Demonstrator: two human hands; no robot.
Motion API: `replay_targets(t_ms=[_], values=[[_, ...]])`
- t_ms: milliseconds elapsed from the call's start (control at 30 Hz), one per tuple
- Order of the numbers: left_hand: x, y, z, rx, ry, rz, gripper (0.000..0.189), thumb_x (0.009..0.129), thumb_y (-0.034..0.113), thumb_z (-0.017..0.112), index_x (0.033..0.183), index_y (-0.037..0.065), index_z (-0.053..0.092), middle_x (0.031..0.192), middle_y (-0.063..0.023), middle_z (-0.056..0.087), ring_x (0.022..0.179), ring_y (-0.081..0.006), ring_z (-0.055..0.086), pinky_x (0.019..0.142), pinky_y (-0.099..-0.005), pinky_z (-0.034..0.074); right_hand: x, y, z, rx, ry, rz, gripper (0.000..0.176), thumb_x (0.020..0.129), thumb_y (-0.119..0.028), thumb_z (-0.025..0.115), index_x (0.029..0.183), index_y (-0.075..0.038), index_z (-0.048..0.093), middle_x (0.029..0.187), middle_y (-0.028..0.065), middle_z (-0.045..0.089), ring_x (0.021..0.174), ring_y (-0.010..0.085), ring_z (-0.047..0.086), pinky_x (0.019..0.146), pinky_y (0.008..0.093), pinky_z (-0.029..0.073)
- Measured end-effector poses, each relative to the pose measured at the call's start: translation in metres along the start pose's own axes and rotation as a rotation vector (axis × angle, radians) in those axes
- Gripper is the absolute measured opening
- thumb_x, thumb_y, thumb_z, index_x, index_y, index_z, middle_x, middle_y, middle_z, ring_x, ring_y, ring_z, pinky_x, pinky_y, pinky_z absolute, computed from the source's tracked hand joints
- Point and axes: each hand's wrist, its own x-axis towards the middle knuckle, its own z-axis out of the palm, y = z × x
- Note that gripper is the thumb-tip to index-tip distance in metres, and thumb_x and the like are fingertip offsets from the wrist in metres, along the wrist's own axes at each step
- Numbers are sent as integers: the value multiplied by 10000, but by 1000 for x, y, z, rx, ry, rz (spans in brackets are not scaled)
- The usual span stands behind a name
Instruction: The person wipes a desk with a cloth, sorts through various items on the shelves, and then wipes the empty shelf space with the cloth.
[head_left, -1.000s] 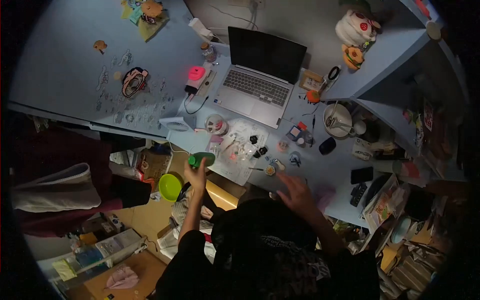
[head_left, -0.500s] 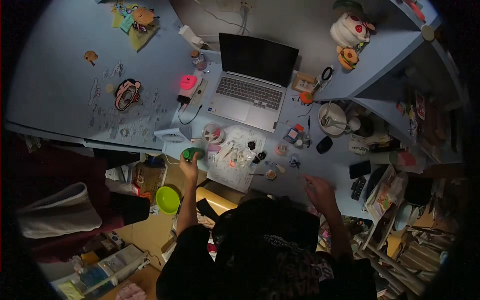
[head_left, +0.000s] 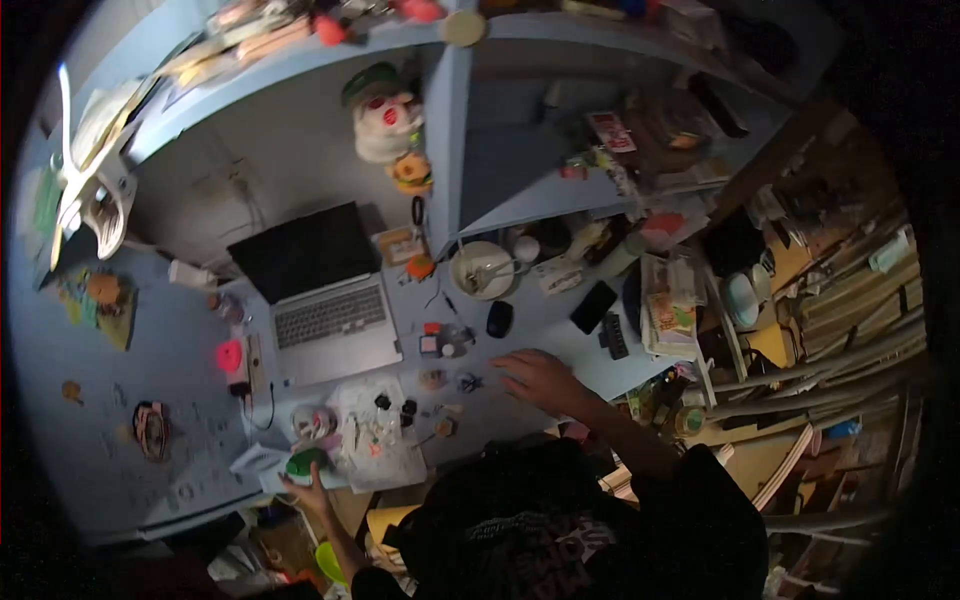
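Observation:
At the desk's near left edge, my left hand (head_left: 308, 490) has its fingers closed on a green bottle (head_left: 304, 461). A small white fan-like thing (head_left: 262, 466) stands just left of it, and a round clear tub (head_left: 314, 423) sits behind it. My right hand (head_left: 543, 382) reaches over the middle of the desk with its fingers stretched out and nothing in them. Nearest to that hand are a black computer mouse (head_left: 500, 319) and a small dark blue piece (head_left: 468, 382). Papers (head_left: 375, 455) with small bits on them lie between my hands.
An open laptop (head_left: 335, 325) with a dark screen stands at the back left. Along the back are a white bowl (head_left: 484, 270) with utensils, a phone (head_left: 594, 307) and a black strip-like object (head_left: 614, 336). A shelf post (head_left: 450, 150) rises behind the desk.
My view has swung to the right and up, showing more shelf. My right hand has moved farther over the desk, its fingers now extended. My left hand still holds the green bottle.

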Motion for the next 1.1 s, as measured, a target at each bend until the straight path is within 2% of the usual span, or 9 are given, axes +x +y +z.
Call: replay_targets(t_ms=[133,333,367,467,533,633,800,933,1100], values=[[-33,98,-37,147,297,-13,613,925,367,554,1399,69,306,1412,-206,324,1227,-375,393,931,-485,415,36,30,-80,34,539,71,308,879,-156,589,1167,-54,549,1062,162,606,921,335,593,777,416,482],[-37,199,-41,114,257,760,380,984,225,438,1294,7,409,1288,-198,436,1146,-345,464,899,-465,412,154,98,-213,-139,943,151,509,839,-150,641,1284,-38,421,1171,221,533,1027,383,552,796,454,490],[-39,234,-45,120,262,763,380,984,225,438,1294,7,409,1288,-198,436,1146,-345,464,899,-465,412,177,111,-226,-224,925,234,558,833,-160,649,1311,-35,392,1202,235,508,1085,392,524,823,462,488],[-67,357,-62,-482,-416,560,343,973,179,428,1217,-48,510,1218,-186,513,1136,-336,488,973,-413,366,227,144,-258,-140,784,278,557,849,-182,625,1330,-31,387,1279,244,450,1169,411,459,877,472,469],[-92,347,-87,-482,-1077,-169,335,979,298,415,1069,25,588,1096,-149,597,988,-306,574,858,-405,480,264,192,-254,-469,819,-20,523,881,-192,572,1345,-34,391,1312,215,445,1167,384,472,895,447,459],[-101,352,-79,-614,-1105,-127,356,973,318,416,1072,22,588,1076,-149,600,974,-308,577,841,-407,483,274,202,-250,-547,862,-110,276,856,-162,551,1051,34,543,1044,226,544,939,392,552,845,426,446],[-100,386,-68,-897,-1195,23,410,958,367,418,1080,15,589,1026,-150,608,937,-312,584,797,-414,489,281,246,-244,-157,813,-33,346,917,-159,488,1236,-32,535,1167,193,573,1028,343,563,867,402,458],[-91,421,-61,-1100,-1264,153,455,946,407,420,1086,9,589,986,-150,615,908,-316,589,761,-420,494,206,141,-258,-128,936,128,332,909,-158,537,1216,-35,553,1034,164,631,897,296,621,787,384,487],[-106,426,-87,-1321,-1237,177,512,931,456,422,1093,1,590,937,-151,623,872,-321,596,717,-427,500,86,64,-250,274,842,-148,348,873,-102,629,1210,-50,563,1022,104,640,865,158,617,747,296,496]])
